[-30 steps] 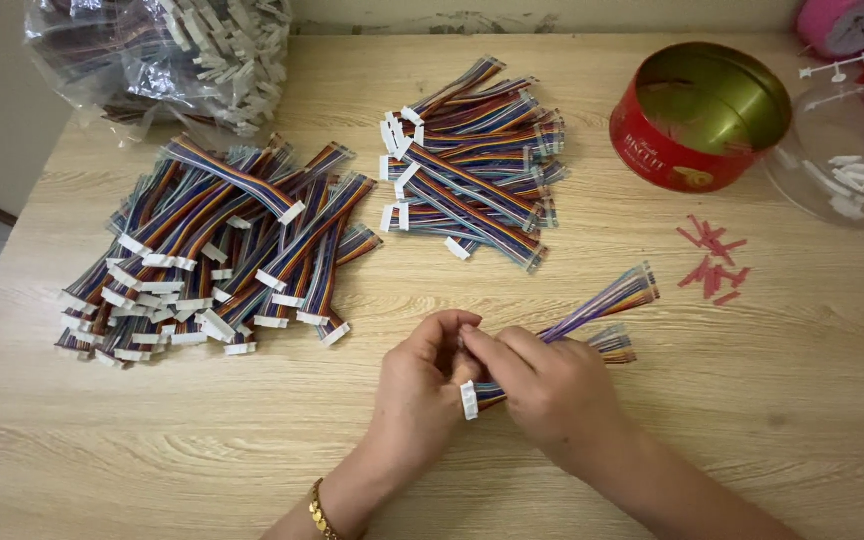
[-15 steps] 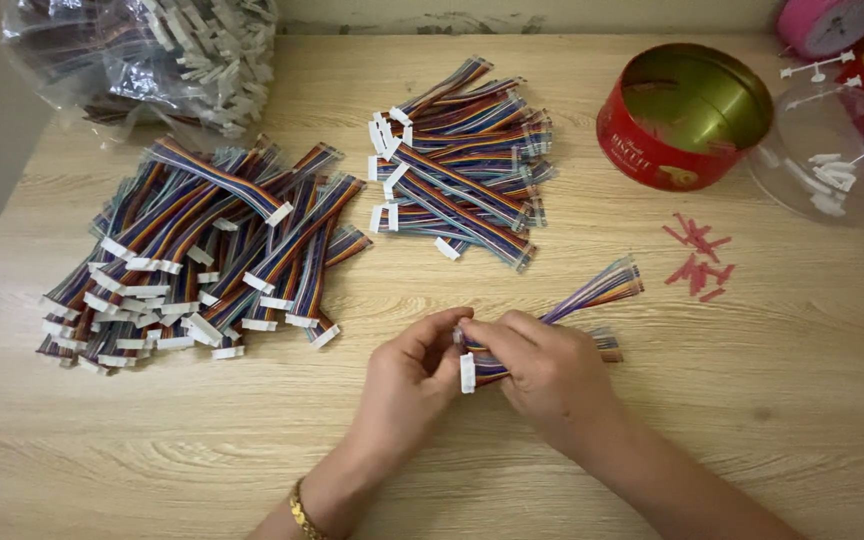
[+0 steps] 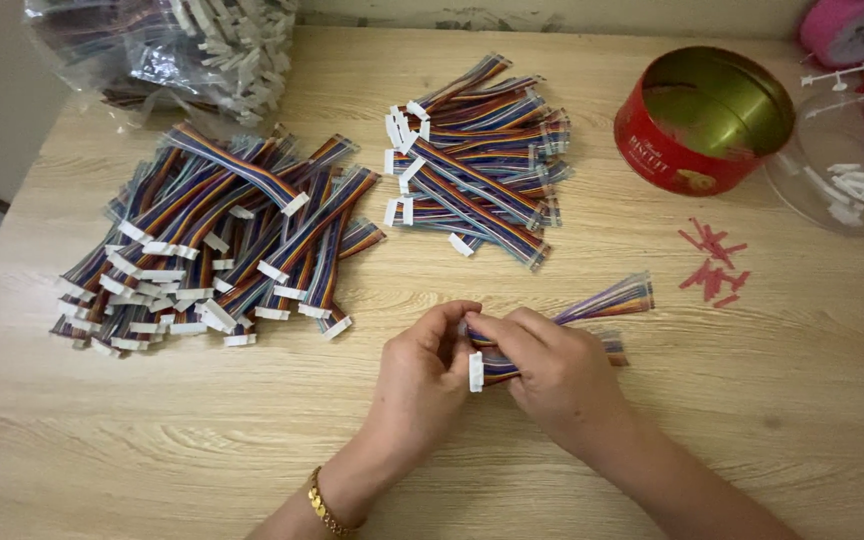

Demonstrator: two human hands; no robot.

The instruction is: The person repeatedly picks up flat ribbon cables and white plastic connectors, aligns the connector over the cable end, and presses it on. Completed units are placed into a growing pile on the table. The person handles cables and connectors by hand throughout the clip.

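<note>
Head view: at lower centre of the frame, the left hand (image 3: 422,372) and right hand (image 3: 550,372) meet over the wooden worktop (image 3: 652,440). Both sets of fingers are closed on a small bundle of rainbow ribbon cables (image 3: 602,300), pinching near its white connector (image 3: 475,371), apparently to keep the ends aligned. A large cable pile (image 3: 212,240) lies at left, a smaller stack (image 3: 477,160) at upper centre, and a red tin (image 3: 702,120) at upper right.

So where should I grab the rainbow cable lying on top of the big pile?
Probably by the white connector at the lower right end of the top ribbon cable, coming from above: that plug is stiff, uncovered and sticks out over the big pile.
</note>
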